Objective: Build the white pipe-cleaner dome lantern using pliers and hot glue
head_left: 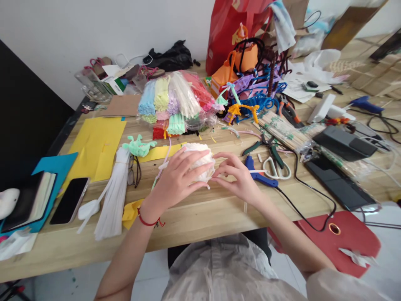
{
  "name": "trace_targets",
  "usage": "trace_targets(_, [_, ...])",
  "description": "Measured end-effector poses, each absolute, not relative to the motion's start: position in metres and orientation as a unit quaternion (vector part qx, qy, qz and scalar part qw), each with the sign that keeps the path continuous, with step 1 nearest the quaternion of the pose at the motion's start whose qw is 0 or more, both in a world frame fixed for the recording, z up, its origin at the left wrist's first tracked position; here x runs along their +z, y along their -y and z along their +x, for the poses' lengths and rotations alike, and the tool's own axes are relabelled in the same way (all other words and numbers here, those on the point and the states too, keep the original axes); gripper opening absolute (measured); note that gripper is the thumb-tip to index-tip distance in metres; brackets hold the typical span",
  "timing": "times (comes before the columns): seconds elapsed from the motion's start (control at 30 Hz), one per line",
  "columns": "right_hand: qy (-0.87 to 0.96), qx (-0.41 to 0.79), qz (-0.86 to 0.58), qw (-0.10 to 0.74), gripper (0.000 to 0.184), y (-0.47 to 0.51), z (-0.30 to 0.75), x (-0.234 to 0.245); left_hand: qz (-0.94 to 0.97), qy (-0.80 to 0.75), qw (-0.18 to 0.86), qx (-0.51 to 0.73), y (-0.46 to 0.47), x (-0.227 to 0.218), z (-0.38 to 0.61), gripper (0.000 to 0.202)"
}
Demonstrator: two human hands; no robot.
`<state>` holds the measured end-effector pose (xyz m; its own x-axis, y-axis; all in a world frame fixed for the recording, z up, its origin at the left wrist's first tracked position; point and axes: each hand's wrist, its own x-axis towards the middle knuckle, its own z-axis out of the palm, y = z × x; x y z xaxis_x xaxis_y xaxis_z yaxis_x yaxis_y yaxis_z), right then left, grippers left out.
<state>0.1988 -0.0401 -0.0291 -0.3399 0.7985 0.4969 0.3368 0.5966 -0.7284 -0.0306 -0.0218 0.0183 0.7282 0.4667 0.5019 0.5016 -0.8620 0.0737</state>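
A white fuzzy ball-like piece (203,161), which looks made of pipe cleaners, is held over the front middle of the table. My left hand (177,177) is wrapped over its left side and top, hiding part of it. At its right edge my right hand (234,175) pinches the piece between thumb and fingertips; the exact bit gripped is too small to tell. Just right of that hand lies a blue hot glue gun (262,177) with its cord trailing right. A yellow strip (161,153) and a thin pastel pipe cleaner lie behind my left hand.
White pipe cleaners (113,200), glasses (134,171), yellow sheets (97,146) and a phone (69,200) lie left. Behind are bagged colored pipe cleaners (175,98) and a red bag (225,42). Pliers (266,146), scissors (278,168) and a black tablet-like device (338,182) lie right.
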Motion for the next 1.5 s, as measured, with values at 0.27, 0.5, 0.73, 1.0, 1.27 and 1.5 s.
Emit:
trace_targets(0.27, [0.779, 0.269, -0.355, 0.441, 0.002, 0.040, 0.196, -0.029, -0.907, 0.321, -0.007, -0.271, 0.018, 0.012, -0.029, 0.043])
trace_targets(0.5, [0.804, 0.262, -0.331, 0.419, 0.004, 0.024, 0.211, -0.026, -0.906, 0.314, -0.024, -0.283, 0.017, 0.012, -0.030, 0.030])
trace_targets(0.73, [0.801, 0.275, -0.321, 0.424, 0.008, 0.006, 0.214, -0.026, -0.911, 0.294, -0.036, -0.287, 0.011, 0.014, -0.036, 0.033])
trace_targets(1.0, [0.751, 0.275, -0.403, 0.444, 0.023, 0.009, 0.195, -0.033, -0.910, 0.287, -0.043, -0.296, 0.010, 0.013, -0.036, 0.033])
trace_targets(1.27, [0.740, 0.240, -0.425, 0.463, 0.028, 0.013, 0.190, -0.037, -0.911, 0.282, -0.056, -0.296, 0.009, 0.012, -0.040, 0.034])
trace_targets(1.5, [0.760, 0.194, -0.392, 0.481, 0.026, 0.010, 0.191, -0.039, -0.907, 0.280, -0.062, -0.309, 0.004, 0.004, -0.043, 0.041])
